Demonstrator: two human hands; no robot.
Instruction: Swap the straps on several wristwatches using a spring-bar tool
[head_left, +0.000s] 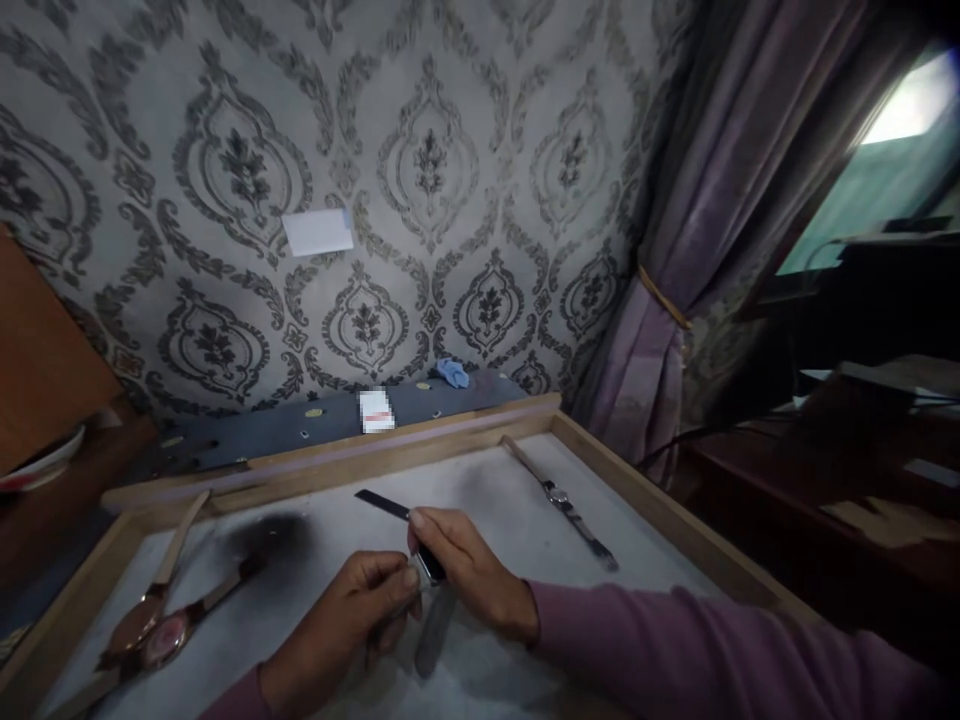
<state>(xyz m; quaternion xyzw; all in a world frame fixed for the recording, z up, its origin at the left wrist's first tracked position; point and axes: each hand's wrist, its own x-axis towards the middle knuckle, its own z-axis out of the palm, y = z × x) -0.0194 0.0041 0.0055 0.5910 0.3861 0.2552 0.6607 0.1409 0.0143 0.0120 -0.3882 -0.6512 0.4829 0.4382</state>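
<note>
A wristwatch with a black strap [381, 502] is in my right hand [469, 565], whose thumb and fingers close over its middle. The dark, shiny body of the watch [430, 566] shows below that thumb. My left hand [367, 605] is closed in a pinch at the near end of the watch; what its fingertips grip is hidden. Beneath both hands, a dark grey strap-like strip [435, 632] shows blurred. Another watch [557, 495] lies stretched out to the right. To the left, a rose-coloured watch [166, 638] rests against a brown-faced watch [135, 622].
A wooden-rimmed tray [637, 492] with a white base surrounds the watches. Behind it, a dark blue surface holds a small white box [376, 410] and a crumpled blue cloth [453, 373]. A purple curtain [697, 220] hangs at the right, beside a dark reddish table [750, 500].
</note>
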